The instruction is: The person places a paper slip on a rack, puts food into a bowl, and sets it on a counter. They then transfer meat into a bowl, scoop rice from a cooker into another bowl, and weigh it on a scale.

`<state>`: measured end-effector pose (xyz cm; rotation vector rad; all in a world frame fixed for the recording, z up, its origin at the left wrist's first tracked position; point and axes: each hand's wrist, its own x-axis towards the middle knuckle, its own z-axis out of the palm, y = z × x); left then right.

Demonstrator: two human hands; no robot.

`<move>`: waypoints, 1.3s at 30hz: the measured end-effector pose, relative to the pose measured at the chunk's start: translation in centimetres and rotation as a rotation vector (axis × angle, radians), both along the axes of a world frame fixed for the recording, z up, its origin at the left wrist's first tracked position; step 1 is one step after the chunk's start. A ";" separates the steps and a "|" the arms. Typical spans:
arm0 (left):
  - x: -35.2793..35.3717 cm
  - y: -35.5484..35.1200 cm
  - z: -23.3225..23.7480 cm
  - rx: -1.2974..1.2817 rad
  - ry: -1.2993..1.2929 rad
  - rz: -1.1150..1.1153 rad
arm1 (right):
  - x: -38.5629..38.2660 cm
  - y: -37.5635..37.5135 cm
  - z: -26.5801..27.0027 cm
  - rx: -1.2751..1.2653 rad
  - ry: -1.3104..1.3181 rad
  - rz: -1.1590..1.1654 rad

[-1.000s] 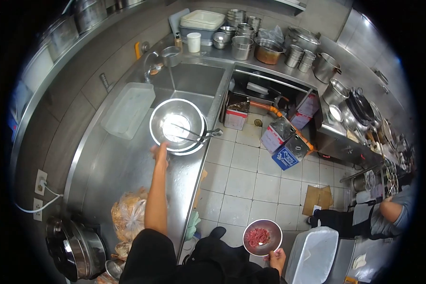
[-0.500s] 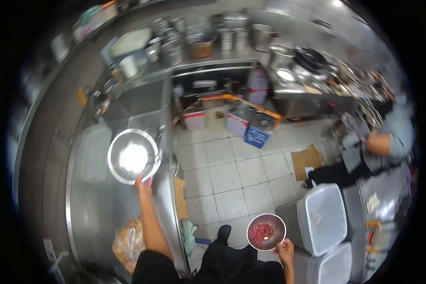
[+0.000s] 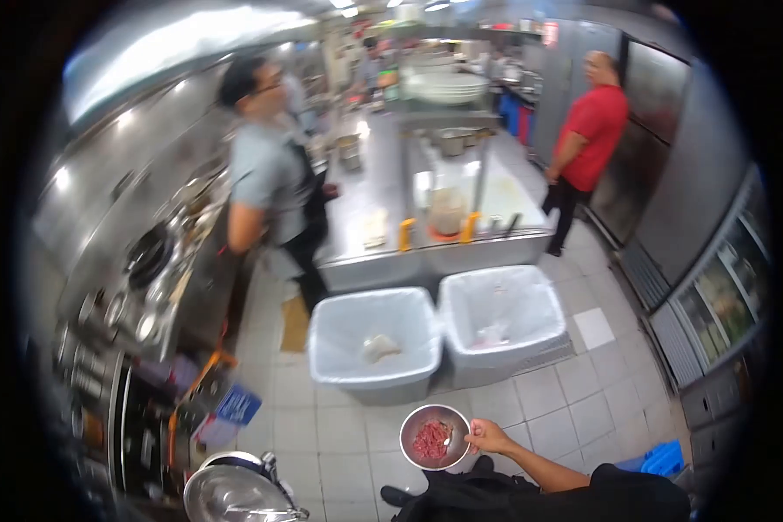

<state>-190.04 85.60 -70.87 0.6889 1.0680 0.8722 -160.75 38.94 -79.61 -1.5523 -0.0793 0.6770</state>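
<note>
My right hand [image 3: 489, 436] grips the rim of a round metal bowl [image 3: 407, 435] at the lower middle of the view. Inside lies a heap of raw red meat pieces [image 3: 431, 440], with a small whitish bit near the right side. The bowl is held over the tiled floor, just in front of my shoes. My left hand is out of view, so what it does is hidden.
Two lined bins [image 3: 374, 304] [image 3: 503, 287] stand ahead. Behind them is a steel worktable [image 3: 365, 251]. One person in grey [image 3: 265, 165] stands left, another in red [image 3: 596, 130] near the fridges. Round steel ware [image 3: 230, 496] sits lower left.
My view has swung right, from the sink counter to the bins and worktable. My left hand, earlier at a large steel bowl, has left view. My right hand still holds the meat bowl.
</note>
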 end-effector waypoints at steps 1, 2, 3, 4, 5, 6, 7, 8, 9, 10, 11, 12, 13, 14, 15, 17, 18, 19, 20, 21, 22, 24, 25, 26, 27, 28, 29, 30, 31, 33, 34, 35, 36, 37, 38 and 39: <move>4.2 -1.4 -0.1 0.009 -0.002 -0.114 | 0.1 -1.7 -0.9 0.044 0.028 -0.048; 8.4 -1.4 -1.2 -0.029 -0.035 -0.244 | -0.5 -3.8 0.9 0.014 -0.015 -0.122; 12.1 -2.3 -0.6 -0.013 -0.019 -0.349 | -1.0 -5.3 1.6 0.002 -0.009 -0.179; 15.9 -3.1 0.0 0.010 -0.003 -0.454 | -2.0 -6.3 1.4 -0.012 0.005 -0.236; 20.5 -6.5 0.0 -0.016 0.013 -0.552 | -2.0 -10.0 1.4 -0.018 -0.002 -0.310; 24.9 -12.1 -0.1 -0.034 0.030 -0.639 | -1.7 -15.4 1.0 -0.014 -0.003 -0.335; 27.7 -15.9 0.0 -0.046 0.047 -0.719 | -3.1 -18.5 1.4 -0.054 -0.001 -0.447; 29.8 -18.9 0.2 -0.060 0.057 -0.801 | -4.9 -20.4 2.2 -0.098 -0.004 -0.562; 32.7 -23.3 0.0 -0.038 0.028 -0.812 | -4.3 -23.8 1.4 -0.083 -0.034 -0.622; 34.6 -26.1 0.0 -0.085 0.055 -0.904 | -5.0 -25.8 2.1 -0.104 -0.017 -0.634; 36.8 -28.9 -0.4 -0.120 0.075 -0.993 | -4.9 -27.7 2.2 -0.098 -0.026 -0.732; 39.5 -32.5 -1.5 -0.128 0.074 -1.032 | -4.4 -30.4 1.9 -0.091 -0.028 -0.829; 41.6 -35.8 -2.3 -0.134 0.108 -1.059 | -3.9 -32.8 1.6 -0.082 -0.039 -0.894; 43.5 -38.9 -3.0 -0.144 0.140 -1.084 | -3.3 -35.4 1.0 -0.097 -0.023 -0.895; 45.4 -42.0 -3.5 -0.159 0.153 -1.084 | -2.6 -37.9 0.4 -0.108 -0.020 -0.941; 47.4 -48.8 -2.5 -0.111 0.129 -1.243 | -2.8 -43.6 0.1 -0.100 -0.068 -0.999; 49.1 -51.3 -3.2 -0.124 0.128 -1.239 | -1.6 -46.0 0.0 -0.096 -0.064 -1.018; 51.3 -54.2 -4.0 -0.130 0.168 -1.271 | 0.0 -48.8 -0.2 -0.091 -0.066 -1.039; 54.3 -57.1 -4.6 -0.134 0.203 -1.299 | 2.8 -51.9 -0.4 -0.102 -0.077 -1.029; 56.8 -59.5 -5.7 -0.145 0.208 -1.312 | 4.8 -54.5 -0.6 -0.082 -0.048 -1.042; 57.9 -61.4 -5.8 -0.150 0.222 -1.309 | 5.3 -55.9 -1.0 -0.058 -0.001 -1.059; 62.3 -68.0 -5.0 -0.168 0.231 -1.349 | 7.7 -60.3 -1.5 -0.069 0.029 -1.093; 64.1 -70.2 -4.6 -0.176 0.197 -1.390 | 9.2 -62.1 -1.1 -0.127 0.032 -1.086; 66.3 -72.3 -5.2 -0.191 0.202 -1.375 | 11.0 -64.0 -0.6 -0.184 0.034 -1.064; 68.2 -74.1 -5.2 -0.193 0.211 -1.364 | 12.5 -65.6 -0.2 -0.188 0.048 -1.027; 70.3 -75.8 -4.5 -0.188 0.208 -1.347 | 14.8 -67.2 0.2 -0.168 0.054 -1.064; 72.1 -77.2 -3.6 -0.187 0.206 -1.303 | 17.3 -68.6 0.5 -0.145 0.056 -1.100; 74.0 -78.5 -2.4 -0.154 0.185 -1.284 | 19.8 -69.8 0.4 -0.132 0.044 -1.061; 75.8 -79.5 -1.6 -0.132 0.171 -1.273 | 21.9 -70.8 0.5 -0.104 0.036 -1.063; 80.6 -80.9 0.0 -0.134 0.159 -1.227 | 27.4 -72.8 0.5 -0.068 0.022 -1.045; 83.1 -81.6 0.4 -0.138 0.156 -1.206 | 30.5 -74.1 0.5 -0.066 0.025 -1.027; 85.8 -82.1 0.3 -0.122 0.135 -1.169 | 33.6 -75.2 0.3 -0.032 0.021 -1.004; 88.8 -82.1 -0.1 -0.119 0.146 -1.150 | 36.7 -76.1 0.1 0.001 0.024 -0.981; 91.5 -82.2 0.1 -0.106 0.100 -1.113 | 39.8 -77.1 0.4 0.035 -0.008 -0.947; 94.5 -82.3 -0.2 -0.099 0.059 -1.078 | 43.1 -78.2 0.6 0.038 0.001 -0.931; 96.8 -82.5 0.8 -0.081 0.049 -1.045 | 46.7 -79.1 1.1 0.021 -0.008 -0.866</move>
